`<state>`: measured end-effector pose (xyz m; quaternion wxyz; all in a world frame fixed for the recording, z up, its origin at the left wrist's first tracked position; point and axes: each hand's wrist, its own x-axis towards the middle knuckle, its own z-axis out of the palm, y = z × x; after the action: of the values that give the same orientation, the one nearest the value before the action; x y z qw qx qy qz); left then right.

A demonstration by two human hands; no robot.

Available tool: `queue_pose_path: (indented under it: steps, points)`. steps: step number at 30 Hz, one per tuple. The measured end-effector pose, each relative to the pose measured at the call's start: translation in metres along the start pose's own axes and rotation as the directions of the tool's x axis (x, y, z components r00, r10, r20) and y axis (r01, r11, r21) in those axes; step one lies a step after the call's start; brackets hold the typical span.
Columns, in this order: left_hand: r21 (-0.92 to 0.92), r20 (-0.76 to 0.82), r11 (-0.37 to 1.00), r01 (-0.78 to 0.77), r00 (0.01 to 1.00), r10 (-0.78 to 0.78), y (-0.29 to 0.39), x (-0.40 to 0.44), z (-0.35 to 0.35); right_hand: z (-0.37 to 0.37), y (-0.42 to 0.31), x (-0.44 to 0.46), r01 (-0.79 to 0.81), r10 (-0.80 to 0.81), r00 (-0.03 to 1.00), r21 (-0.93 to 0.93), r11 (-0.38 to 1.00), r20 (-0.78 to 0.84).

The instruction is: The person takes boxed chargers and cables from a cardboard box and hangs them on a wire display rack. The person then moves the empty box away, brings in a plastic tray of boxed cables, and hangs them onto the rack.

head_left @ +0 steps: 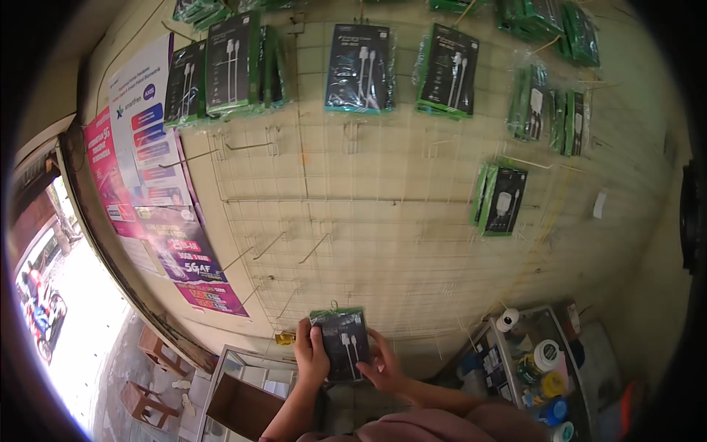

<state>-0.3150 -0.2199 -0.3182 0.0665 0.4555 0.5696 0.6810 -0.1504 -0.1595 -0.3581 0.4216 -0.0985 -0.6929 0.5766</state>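
Sleeves of mauve cloth (427, 427) fill the bottom edge. Just ahead, the left hand (313, 355) grips the left side of a dark pack (340, 340), thumb on its front; the right hand (383, 366) holds its lower right side, fingers bent. The pack is upright, its green top edge towards the wall. The left forearm overlaps the corner of an open carton (239, 404), beside a glass case (254, 354). Over to the right, bottles (545, 355) crowd another case (506, 361). Beyond the pack, hooks (313, 249) jut from a wire grid (383, 236); similar packs (361, 70) hang higher up. Posters (143, 147) overlap at left. Stools (151, 404) stand near the doorway, with a red motorbike (44, 317) outside.
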Motion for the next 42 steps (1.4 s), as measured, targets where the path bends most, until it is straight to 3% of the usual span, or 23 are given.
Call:
queue_pose_path:
  steps: [2, 3, 6, 8, 10, 13, 15, 18, 20, 24, 27, 30, 34, 37, 40, 41, 42]
  points:
    - [-0.284, -0.066, 0.956, 0.076, 0.993, -0.099, 0.011, -0.003, 0.018, -0.014, -0.011, 0.007, 0.103, -0.104, 0.994, -0.023, 0.994, -0.047]
    - [-0.286, -0.063, 0.956, 0.072, 0.994, -0.094, 0.015, -0.009, 0.024, -0.021, -0.017, 0.009, 0.2, -0.203, 0.975, -0.048, 0.979, -0.085]
    - [-0.37, 0.046, 0.928, -0.043, 0.997, 0.065, 0.019, -0.029, 0.035, -0.043, -0.03, 0.013, 0.159, -0.183, 0.974, -0.176, 0.971, -0.132]
    - [-0.152, 0.356, 0.963, -0.223, 0.896, 0.264, 0.01, -0.039, 0.035, -0.052, -0.037, 0.018, 0.233, -0.262, 0.955, -0.201, 0.951, -0.135]
    - [-0.195, 0.306, 0.96, -0.201, 0.917, 0.254, 0.008, -0.037, 0.041, -0.06, -0.05, 0.026, 0.306, -0.34, 0.931, -0.225, 0.925, -0.132]
    - [0.092, 0.337, 0.964, -0.25, 0.919, 0.206, 0.025, -0.019, 0.034, -0.066, -0.081, 0.042, 0.364, -0.407, 0.912, -0.35, 0.863, -0.055]
    - [0.02, 0.275, 0.945, -0.325, 0.911, 0.308, 0.053, 0.007, 0.037, -0.065, -0.107, 0.066, 0.495, -0.553, 0.829, -0.357, 0.792, -0.077]
    - [-0.05, 0.175, 0.87, -0.491, 0.853, 0.491, 0.102, 0.053, 0.041, -0.068, -0.158, 0.107, 0.564, -0.622, 0.783, -0.413, 0.715, -0.008]
    - [0.012, 0.137, 0.81, -0.587, 0.803, 0.58, 0.132, 0.084, 0.039, -0.066, -0.179, 0.144, 0.715, -0.793, 0.609, -0.438, 0.545, 0.009]
    - [0.18, 0.104, 0.745, -0.643, 0.765, 0.635, 0.194, 0.139, 0.033, -0.065, -0.231, 0.201, 0.737, -0.809, 0.587, -0.431, 0.521, 0.025]
    - [0.235, 0.081, 0.74, -0.631, 0.771, 0.632, 0.221, 0.183, 0.031, -0.059, -0.255, 0.251, 0.807, -0.88, 0.475, -0.393, 0.442, -0.015]
    - [0.173, 0.07, 0.742, -0.647, 0.76, 0.646, 0.237, 0.219, 0.031, -0.054, -0.269, 0.286, 0.815, -0.896, 0.443, -0.401, 0.418, -0.032]
    - [0.239, 0.091, 0.693, -0.68, 0.727, 0.681, 0.231, 0.261, 0.031, -0.054, -0.275, 0.32, 0.825, -0.94, 0.341, -0.471, 0.313, -0.028]
    - [0.216, 0.092, 0.73, -0.648, 0.758, 0.646, 0.228, 0.274, 0.034, -0.056, -0.275, 0.329, 0.76, -0.884, 0.467, -0.504, 0.41, -0.016]
    - [0.178, 0.092, 0.742, -0.646, 0.762, 0.641, 0.224, 0.288, 0.037, -0.058, -0.278, 0.341, 0.779, -0.937, 0.348, -0.562, 0.279, 0.017]
    - [0.119, 0.088, 0.762, -0.636, 0.772, 0.63, 0.221, 0.292, 0.039, -0.059, -0.278, 0.34, 0.734, -0.888, 0.459, -0.558, 0.387, -0.011]
    - [0.06, 0.086, 0.781, -0.621, 0.783, 0.616, 0.221, 0.295, 0.04, -0.059, -0.279, 0.341, 0.738, -0.893, 0.451, -0.558, 0.379, -0.01]
